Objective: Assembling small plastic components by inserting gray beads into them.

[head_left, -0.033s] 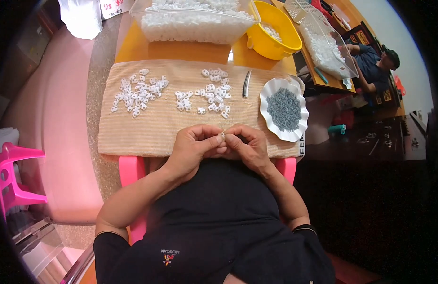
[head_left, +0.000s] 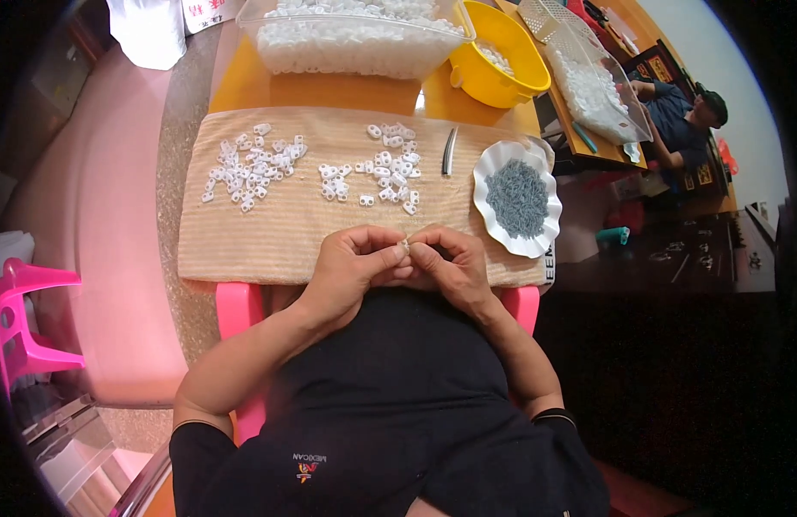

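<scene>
My left hand [head_left: 353, 263] and my right hand [head_left: 452, 265] meet fingertip to fingertip over the near edge of a beige ribbed cloth [head_left: 243, 241]. Both pinch one small white plastic piece [head_left: 405, 247] between them. Beyond the hands, two loose heaps of the same white pieces lie on the cloth, one at the left [head_left: 252, 164] and one in the middle [head_left: 383, 177]. To the right stands a white scalloped dish [head_left: 500, 155] filled with small grey parts [head_left: 519, 198]. A slim metal tool [head_left: 450, 151] lies beside the dish.
A clear tub [head_left: 355, 39] of white pieces, a yellow bowl [head_left: 497, 60] and a clear tray [head_left: 588, 82] stand at the back. Another person [head_left: 682, 112] sits at the far right. A pink stool [head_left: 28, 319] is on the floor to my left.
</scene>
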Action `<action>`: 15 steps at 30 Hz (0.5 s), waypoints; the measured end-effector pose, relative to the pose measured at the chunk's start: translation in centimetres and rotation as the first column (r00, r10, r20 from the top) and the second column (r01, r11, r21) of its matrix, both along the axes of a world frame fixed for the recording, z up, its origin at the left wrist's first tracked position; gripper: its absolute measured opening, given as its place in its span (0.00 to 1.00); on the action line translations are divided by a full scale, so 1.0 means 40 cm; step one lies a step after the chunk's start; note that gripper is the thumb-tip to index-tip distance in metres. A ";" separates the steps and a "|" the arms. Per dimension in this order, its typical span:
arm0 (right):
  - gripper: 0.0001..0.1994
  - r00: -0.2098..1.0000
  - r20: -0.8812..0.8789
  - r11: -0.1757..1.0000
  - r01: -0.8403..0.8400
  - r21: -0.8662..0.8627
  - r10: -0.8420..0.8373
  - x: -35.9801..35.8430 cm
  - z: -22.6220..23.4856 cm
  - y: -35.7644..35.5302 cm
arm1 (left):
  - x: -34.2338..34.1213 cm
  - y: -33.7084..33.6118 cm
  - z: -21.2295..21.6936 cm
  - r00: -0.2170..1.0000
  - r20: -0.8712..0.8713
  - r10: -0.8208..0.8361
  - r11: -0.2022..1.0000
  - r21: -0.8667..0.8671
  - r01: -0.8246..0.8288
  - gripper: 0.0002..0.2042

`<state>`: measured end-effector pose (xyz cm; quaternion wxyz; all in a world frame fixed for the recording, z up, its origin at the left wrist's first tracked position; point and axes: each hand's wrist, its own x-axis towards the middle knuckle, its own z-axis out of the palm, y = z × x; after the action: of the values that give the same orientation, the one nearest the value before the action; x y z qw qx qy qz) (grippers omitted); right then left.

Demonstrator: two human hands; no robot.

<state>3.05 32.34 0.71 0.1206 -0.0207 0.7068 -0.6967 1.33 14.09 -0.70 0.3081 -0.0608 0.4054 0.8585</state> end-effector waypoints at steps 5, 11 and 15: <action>0.07 1.000 -0.028 0.999 0.011 -0.041 -0.012 -0.003 -0.004 0.001 | -0.007 -0.005 0.013 1.000 0.016 -0.013 0.999 0.041 0.012 0.08; 0.09 0.997 0.070 0.997 0.025 -0.067 -0.021 0.001 -0.006 0.009 | -0.009 -0.006 0.010 1.000 0.022 -0.007 0.999 0.044 0.006 0.08; 0.09 0.998 0.055 0.997 0.012 -0.074 -0.008 0.002 -0.011 0.010 | -0.007 -0.005 0.003 1.000 0.025 -0.004 0.998 0.066 0.003 0.08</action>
<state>3.12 32.76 0.26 0.1355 -0.0028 0.6769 -0.7235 1.06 13.91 -0.60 0.3165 -0.0604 0.3730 0.8701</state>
